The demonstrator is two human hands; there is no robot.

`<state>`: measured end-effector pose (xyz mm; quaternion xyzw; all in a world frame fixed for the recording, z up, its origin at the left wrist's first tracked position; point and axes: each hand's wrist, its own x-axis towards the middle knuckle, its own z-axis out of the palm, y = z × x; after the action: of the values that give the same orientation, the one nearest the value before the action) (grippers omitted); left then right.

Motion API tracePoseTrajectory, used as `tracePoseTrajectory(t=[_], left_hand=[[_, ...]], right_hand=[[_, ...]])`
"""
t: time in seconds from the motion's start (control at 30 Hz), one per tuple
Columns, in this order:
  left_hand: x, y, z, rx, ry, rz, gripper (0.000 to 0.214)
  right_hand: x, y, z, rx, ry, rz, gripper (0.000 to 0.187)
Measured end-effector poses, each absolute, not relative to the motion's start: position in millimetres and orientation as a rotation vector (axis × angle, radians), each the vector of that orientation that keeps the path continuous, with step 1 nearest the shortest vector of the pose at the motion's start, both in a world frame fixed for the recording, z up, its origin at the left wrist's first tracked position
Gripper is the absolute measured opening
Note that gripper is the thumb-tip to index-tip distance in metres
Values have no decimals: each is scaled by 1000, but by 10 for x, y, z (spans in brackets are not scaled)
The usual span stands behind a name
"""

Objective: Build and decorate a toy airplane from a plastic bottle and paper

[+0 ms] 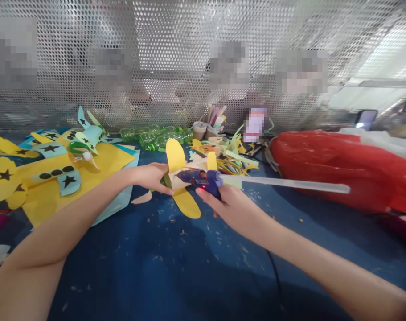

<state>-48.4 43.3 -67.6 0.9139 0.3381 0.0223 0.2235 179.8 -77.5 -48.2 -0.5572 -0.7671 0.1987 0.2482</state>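
Observation:
My right hand [227, 200] is wrapped round a blue hot glue gun [203, 177] with a small red light on it. A long whitish glue stick [286, 181] sticks out of its back end. The gun's nozzle points left, at the body of a toy airplane with yellow paper wings [186, 203]. My left hand [155, 176] grips the airplane's green bottle end, its fingers closed round it. Whether the nozzle touches the body, I cannot tell. A peach paper scrap [141, 197] lies below my left hand.
Finished-looking paper airplanes [52, 171] lie on yellow sheets [89, 178] at left. Green plastic bottles [156, 135], paper scraps [236, 156] and cups of sticks [206, 129] stand behind. A red bag [339, 165] fills the right. A black cord [274, 272] crosses the blue table [149, 272]. A perforated metal screen [176, 49] rises behind.

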Motion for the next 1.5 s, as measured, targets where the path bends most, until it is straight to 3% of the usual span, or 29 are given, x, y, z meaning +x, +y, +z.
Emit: tracePoseTrajectory(t=[0.43, 1.17, 1.5], left_hand=[[-483, 438, -655, 2547, 826, -5, 66], [-454, 353, -553, 2511, 932, -126, 82], [-509, 427, -629, 2531, 767, -36, 78]], right_hand=[[1735, -773, -438, -1567, -2098, 610, 36], [1917, -708, -396, -1704, -2034, 572, 39], [1927, -720, -410, -1708, -2023, 588, 35]])
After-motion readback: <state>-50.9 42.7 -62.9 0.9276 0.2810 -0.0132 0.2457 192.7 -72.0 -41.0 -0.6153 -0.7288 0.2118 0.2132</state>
